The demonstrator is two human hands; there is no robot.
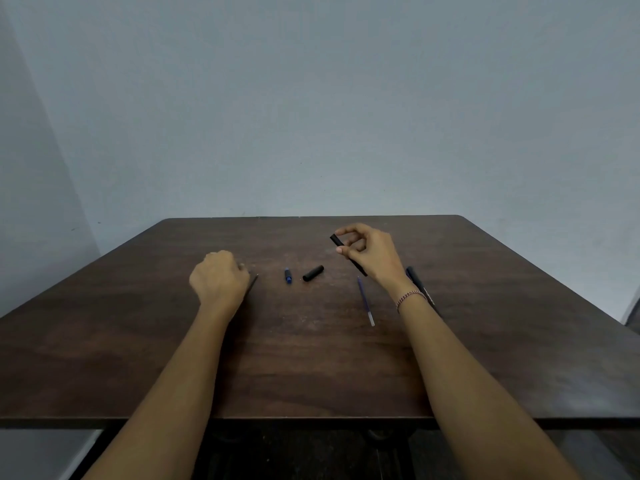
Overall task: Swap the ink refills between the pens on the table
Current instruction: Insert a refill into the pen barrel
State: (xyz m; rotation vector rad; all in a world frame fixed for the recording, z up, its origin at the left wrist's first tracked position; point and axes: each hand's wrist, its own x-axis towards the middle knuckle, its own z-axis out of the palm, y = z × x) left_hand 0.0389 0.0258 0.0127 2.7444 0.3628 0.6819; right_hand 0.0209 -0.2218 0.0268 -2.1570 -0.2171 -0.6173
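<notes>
Black pen barrel (336, 240), tilted, is pinched between the thumb and curled fingers of the right hand (372, 254), raised above the counter (311, 358). The left hand (218, 282) rests knuckles-up on the wood with its fingers curled under. A thin dark refill (252, 284) pokes out along its inner edge, and it cannot be told whether the fingers grip it.

The counter is dark brown wood grain, scuffed pale near the middle, and stands against a plain grey-blue wall (311, 98). A second black pen (420, 285) lies partly hidden behind the right wrist, which wears a thin bracelet (410, 297).

Between the hands lie a small blue piece (287, 275), too small to identify, and a black cap (313, 273), close together but not touching. A blue refill (365, 301) with a clear end lies on the counter on the near side of the right hand, just left of its wrist.
</notes>
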